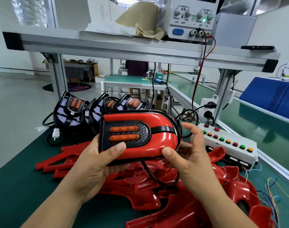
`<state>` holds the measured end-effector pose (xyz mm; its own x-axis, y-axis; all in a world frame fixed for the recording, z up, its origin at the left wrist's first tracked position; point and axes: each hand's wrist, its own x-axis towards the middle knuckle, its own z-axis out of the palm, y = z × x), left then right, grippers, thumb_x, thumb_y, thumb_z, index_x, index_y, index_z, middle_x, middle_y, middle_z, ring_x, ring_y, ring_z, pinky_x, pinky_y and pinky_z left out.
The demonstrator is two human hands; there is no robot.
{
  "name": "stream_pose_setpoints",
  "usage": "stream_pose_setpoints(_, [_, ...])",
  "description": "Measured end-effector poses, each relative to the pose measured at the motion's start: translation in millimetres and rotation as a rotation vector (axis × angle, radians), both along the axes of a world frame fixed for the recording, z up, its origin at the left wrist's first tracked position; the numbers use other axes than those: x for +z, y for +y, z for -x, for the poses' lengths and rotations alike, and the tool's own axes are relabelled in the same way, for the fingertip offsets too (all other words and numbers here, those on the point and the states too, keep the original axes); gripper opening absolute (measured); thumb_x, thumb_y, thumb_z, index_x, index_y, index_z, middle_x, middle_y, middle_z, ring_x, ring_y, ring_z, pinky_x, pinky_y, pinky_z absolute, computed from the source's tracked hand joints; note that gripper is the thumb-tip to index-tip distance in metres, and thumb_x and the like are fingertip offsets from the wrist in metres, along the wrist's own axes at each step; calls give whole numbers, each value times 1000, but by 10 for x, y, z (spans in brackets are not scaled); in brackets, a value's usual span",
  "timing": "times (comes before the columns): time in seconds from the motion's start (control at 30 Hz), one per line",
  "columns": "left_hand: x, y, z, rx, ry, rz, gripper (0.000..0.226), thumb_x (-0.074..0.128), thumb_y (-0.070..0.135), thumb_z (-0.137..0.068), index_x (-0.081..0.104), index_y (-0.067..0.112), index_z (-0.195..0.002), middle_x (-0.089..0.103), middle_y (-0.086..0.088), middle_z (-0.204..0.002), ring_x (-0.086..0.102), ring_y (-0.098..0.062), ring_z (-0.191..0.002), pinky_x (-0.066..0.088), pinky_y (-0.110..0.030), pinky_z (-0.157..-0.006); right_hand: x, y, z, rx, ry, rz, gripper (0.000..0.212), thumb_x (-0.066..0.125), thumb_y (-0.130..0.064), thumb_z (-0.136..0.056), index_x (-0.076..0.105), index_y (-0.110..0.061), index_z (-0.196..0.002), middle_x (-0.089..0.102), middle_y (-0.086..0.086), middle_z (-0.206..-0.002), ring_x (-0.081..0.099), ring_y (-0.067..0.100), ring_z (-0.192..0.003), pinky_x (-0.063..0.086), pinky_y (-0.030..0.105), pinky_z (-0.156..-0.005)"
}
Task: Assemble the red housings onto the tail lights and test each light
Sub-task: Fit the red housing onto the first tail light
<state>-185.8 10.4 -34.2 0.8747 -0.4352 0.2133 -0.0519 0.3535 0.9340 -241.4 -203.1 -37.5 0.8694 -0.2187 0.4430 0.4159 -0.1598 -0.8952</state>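
I hold a tail light [158,140] with a glossy red housing fitted over it, its two orange lenses facing me, above the bench. My left hand [97,163] grips its left end, thumb on the black lens surround. My right hand [189,155] grips the right end, thumb on the lower red edge, fingers curled behind. A black cable [158,178] hangs from under the light. Loose red housings [181,195] lie piled on the green mat beneath. Three bare black tail lights [71,111] stand at the back left.
A white box with coloured push buttons [229,142] lies at the right, thin wires trailing from it. A power supply [189,18] sits on the aluminium shelf [107,45] overhead, with a red lead running down. A blue crate [272,97] is far right.
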Motion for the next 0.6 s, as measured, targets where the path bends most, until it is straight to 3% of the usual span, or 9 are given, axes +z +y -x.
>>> stream_pose_setpoints(0.1, [-1,-13,7,10,10,-6,101,95,54,-36,59,21,-125,71,-5,-118,71,-23,-101,59,-30,-64,11,2,10,-28,-13,41,39,76,-47,-64,54,-45,-97,73,-1,-91,71,22,-75,59,33,-68])
stream_pose_setpoints(0.33, [-3,2,-9,14,33,-30,102,96,51,-36,58,21,-126,71,-6,-117,71,-24,-100,58,-29,-64,-19,-8,-7,-46,-3,95,46,73,-69,-64,49,-46,-96,72,-6,-89,70,16,-65,57,30,-59])
stream_pose_setpoints(0.43, [5,13,-7,24,38,-33,102,96,50,-35,59,20,-125,71,-7,-116,72,-25,-99,59,-29,-63,-19,-31,-4,-45,12,185,54,65,-79,-63,44,-48,-102,72,-9,-89,70,17,-62,59,36,-56])
stream_pose_setpoints(0.5, [6,15,-3,28,36,-41,99,96,47,-37,59,21,-124,72,-6,-115,72,-24,-99,59,-29,-63,-13,-33,4,-40,30,210,52,65,-78,-64,42,-51,-102,71,-11,-91,71,18,-63,60,40,-57])
stream_pose_setpoints(0.6, [-3,3,3,35,22,-46,95,96,45,-38,60,23,-123,72,-5,-114,72,-23,-98,59,-29,-63,-2,-29,18,-31,46,186,44,69,-66,-66,46,-51,-101,70,-15,-92,71,16,-64,57,29,-56])
